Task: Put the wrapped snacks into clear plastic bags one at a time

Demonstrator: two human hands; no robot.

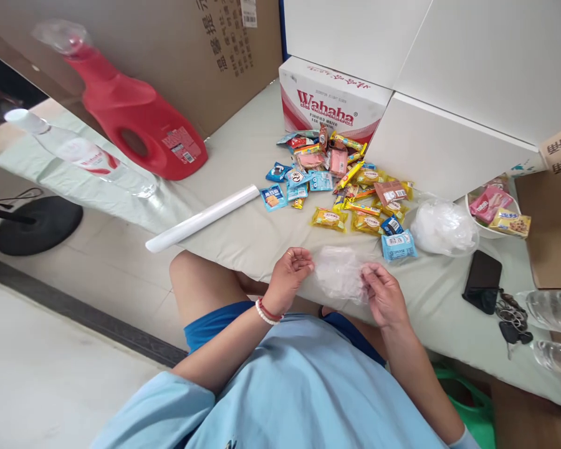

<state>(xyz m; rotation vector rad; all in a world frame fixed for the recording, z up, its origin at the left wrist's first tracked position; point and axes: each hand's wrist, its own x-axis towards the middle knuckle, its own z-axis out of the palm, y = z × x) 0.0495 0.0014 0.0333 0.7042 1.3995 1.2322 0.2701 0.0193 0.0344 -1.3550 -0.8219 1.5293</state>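
Pinched thin clear bag [339,274] between left hand [287,277] and right hand [384,296]; not yet opened, snack packets [346,190] left heaped on bed [243,231], unpacked.

A clear, thin plastic bag [339,274]; yellow, blue, pink and orange snack packets [341,181]; a red plastic detergent jug [135,118]; a red-and-white printed cardboard box [330,100]; a black phone [482,280]; a pale grey-green bed sheet [243,231]
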